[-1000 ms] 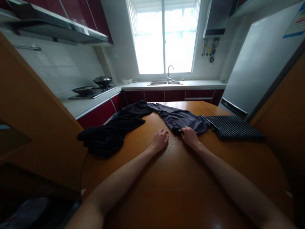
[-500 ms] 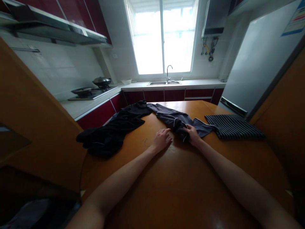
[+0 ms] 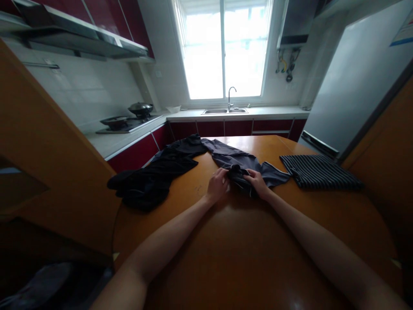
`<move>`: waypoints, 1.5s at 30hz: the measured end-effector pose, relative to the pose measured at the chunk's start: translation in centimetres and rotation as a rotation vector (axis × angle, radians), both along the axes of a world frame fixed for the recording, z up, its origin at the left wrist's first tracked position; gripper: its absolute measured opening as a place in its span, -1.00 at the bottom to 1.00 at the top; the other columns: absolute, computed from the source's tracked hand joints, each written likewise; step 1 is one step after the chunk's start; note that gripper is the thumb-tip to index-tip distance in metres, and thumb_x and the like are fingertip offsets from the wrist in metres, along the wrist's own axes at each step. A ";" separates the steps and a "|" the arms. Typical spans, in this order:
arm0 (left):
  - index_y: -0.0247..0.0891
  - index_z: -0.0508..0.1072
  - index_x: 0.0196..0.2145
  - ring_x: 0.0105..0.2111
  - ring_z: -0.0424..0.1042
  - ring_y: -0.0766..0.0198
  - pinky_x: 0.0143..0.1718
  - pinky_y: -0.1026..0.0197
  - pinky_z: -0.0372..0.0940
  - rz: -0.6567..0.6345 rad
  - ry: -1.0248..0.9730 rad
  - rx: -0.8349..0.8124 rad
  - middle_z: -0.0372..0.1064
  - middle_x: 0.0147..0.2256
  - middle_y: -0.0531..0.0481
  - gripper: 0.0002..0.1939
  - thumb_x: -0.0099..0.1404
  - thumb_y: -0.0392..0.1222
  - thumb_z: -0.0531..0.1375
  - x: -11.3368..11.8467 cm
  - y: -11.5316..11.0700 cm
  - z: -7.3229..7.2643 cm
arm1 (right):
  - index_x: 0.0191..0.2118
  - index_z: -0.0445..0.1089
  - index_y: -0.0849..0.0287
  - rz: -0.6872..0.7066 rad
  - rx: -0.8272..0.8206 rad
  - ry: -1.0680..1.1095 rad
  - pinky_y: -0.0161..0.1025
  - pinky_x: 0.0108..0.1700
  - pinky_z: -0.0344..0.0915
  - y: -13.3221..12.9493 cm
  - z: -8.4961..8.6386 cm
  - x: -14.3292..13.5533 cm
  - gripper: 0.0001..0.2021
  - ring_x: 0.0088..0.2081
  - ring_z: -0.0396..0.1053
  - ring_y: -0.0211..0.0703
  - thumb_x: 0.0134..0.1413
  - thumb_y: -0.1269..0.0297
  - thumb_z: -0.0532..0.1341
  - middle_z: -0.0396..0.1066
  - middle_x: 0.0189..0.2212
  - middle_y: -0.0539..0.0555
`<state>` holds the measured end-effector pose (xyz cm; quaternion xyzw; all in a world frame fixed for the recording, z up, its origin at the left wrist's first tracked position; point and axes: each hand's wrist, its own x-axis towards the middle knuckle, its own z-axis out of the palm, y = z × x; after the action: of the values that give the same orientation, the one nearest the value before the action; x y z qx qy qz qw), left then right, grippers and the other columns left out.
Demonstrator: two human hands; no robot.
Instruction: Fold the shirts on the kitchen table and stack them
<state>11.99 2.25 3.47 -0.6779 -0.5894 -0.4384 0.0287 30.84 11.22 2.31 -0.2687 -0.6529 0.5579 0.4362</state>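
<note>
A dark grey garment with thin white piping (image 3: 235, 154) lies crumpled across the middle of the wooden table; its exact kind I cannot make out. My left hand (image 3: 218, 185) pinches its near left edge, fingertips closed on the dark cloth. On the right, my right hand (image 3: 257, 181) grips a bunched part of the same garment between thumb and fingers. The cloth between both hands is slightly raised and folded over. Some fingertips are hidden behind the fabric.
Black clothing (image 3: 155, 176) lies heaped along the table's left side. A folded black-and-white striped cloth (image 3: 319, 171) rests at the right, touching the garment's end. Beyond the wooden table (image 3: 258, 249) are a counter with a sink (image 3: 216, 111), a stove (image 3: 129, 125) with pans, and a fridge (image 3: 345, 82).
My left hand has moved up from the tabletop to the garment and closed on its edge. My right hand keeps its hold, and the bunched cloth is spread a little leftward.
</note>
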 end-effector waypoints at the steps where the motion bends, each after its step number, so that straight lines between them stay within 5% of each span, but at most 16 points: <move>1: -0.17 0.40 -0.15 -0.10 0.42 0.16 -0.02 0.13 0.31 0.018 -0.039 0.052 0.41 -0.17 -0.06 -0.85 0.42 -0.29 0.05 -0.1 0.0 0.1 | -0.36 0.46 0.17 -0.024 0.059 -0.025 -0.26 -0.32 0.24 0.1 -0.1 0.0 -0.73 -0.41 0.35 -0.16 -0.10 0.06 0.34 0.45 -0.47 -0.04; 6: -0.23 0.32 -0.09 -0.08 0.35 0.15 0.01 0.10 0.29 0.080 -0.118 0.199 0.34 -0.13 -0.12 -0.80 0.51 -0.20 -0.08 -0.9 0.2 0.1 | -0.43 0.42 0.14 -0.131 0.311 -0.138 -0.26 -0.35 0.20 0.0 -0.5 -0.2 -0.66 -0.42 0.29 -0.14 0.16 -0.04 0.17 0.40 -0.50 -0.02; 13: -0.15 0.34 0.13 0.05 0.28 -0.08 0.10 -0.09 0.21 0.168 0.208 -0.246 0.27 0.05 -0.19 -0.51 0.26 -0.14 0.25 -1.7 0.9 -1.9 | -0.29 0.50 0.15 -0.390 0.420 -0.298 -0.18 -0.19 0.29 0.1 0.0 0.6 -0.51 -0.29 0.43 -0.01 0.36 0.01 -0.10 0.52 -0.37 0.12; 17: -0.19 0.50 -0.09 -0.05 0.33 -0.11 -0.01 -0.07 0.27 0.233 0.250 -0.328 0.34 -0.08 -0.24 -0.74 0.27 -0.12 0.24 -1.8 1.0 -2.0 | -0.03 0.49 0.20 -0.619 0.476 -0.703 -0.06 0.06 0.24 1.3 -0.4 2.0 -0.64 0.01 0.38 0.12 0.27 0.25 0.00 0.49 -0.06 0.28; 21: -0.17 0.54 -0.15 -0.18 0.41 0.01 -0.11 0.04 0.30 0.159 0.247 -0.314 0.41 -0.19 -0.15 -0.82 0.33 -0.23 0.17 -2.5 1.1 -1.3 | 0.16 0.40 0.27 -0.634 0.429 -1.075 0.18 0.26 0.04 2.5 -2.2 3.2 -0.57 0.26 0.16 0.26 0.24 0.27 0.05 0.30 0.21 0.39; 25: -0.14 0.54 -0.13 -0.27 0.42 0.16 -0.17 0.18 0.32 0.151 0.164 -0.159 0.36 -0.20 -0.07 -0.76 0.36 -0.29 0.11 -4.5 0.9 0.1 | 0.25 0.31 0.22 -0.582 0.396 -1.119 0.31 0.31 -0.08 3.7 -3.4 3.7 -0.53 0.37 0.02 0.23 0.32 0.25 -0.04 0.14 0.34 0.33; 32: -0.20 0.41 0.05 0.08 0.26 0.07 0.15 0.02 0.22 0.338 0.035 0.282 0.22 0.01 -0.14 -0.60 0.28 -0.40 0.06 -9.2 -0.4 1.9 | 0.22 0.35 0.17 -0.600 0.395 -1.050 0.27 0.32 -0.09 6.7 -3.9 5.3 -0.55 0.35 0.06 0.14 0.32 0.26 -0.02 0.18 0.33 0.28; 37: -0.23 0.29 0.20 0.11 0.28 0.06 0.17 0.00 0.22 0.161 0.028 0.095 0.25 0.11 -0.20 -0.49 0.30 -0.27 0.12 -11.1 0.5 0.1 | 0.16 0.40 0.27 -0.667 0.403 -1.012 0.08 0.30 0.02 7.6 -3.8 6.5 -0.57 0.28 0.18 0.10 0.30 0.31 -0.01 0.29 0.25 0.34; 41: -0.23 0.46 0.09 0.02 0.42 0.07 0.13 0.05 0.28 -0.048 0.079 -0.217 0.43 0.01 -0.15 -0.53 0.19 -0.25 0.22 -13.6 1.3 -1.1 | 0.11 0.43 0.34 -0.711 0.424 -0.980 -0.10 0.19 0.15 7.6 -3.0 7.0 -0.59 0.15 0.32 0.06 0.27 0.37 0.00 0.42 0.09 0.35; 45: -0.25 0.52 0.06 0.01 0.45 0.03 0.09 0.10 0.30 -0.154 0.116 -0.329 0.47 0.01 -0.15 -0.38 -0.01 -0.16 0.40 -15.9 0.7 -1.1 | 0.07 0.45 0.30 -0.767 0.495 -0.910 -0.09 0.14 0.16 6.7 -1.9 6.3 -0.61 0.10 0.32 0.10 0.26 0.36 0.00 0.45 0.02 0.31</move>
<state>-3.92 2.95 2.41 -0.7408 -0.5967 -0.2972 -0.0820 37.16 17.93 0.45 -0.5842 -0.7395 0.0253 0.3335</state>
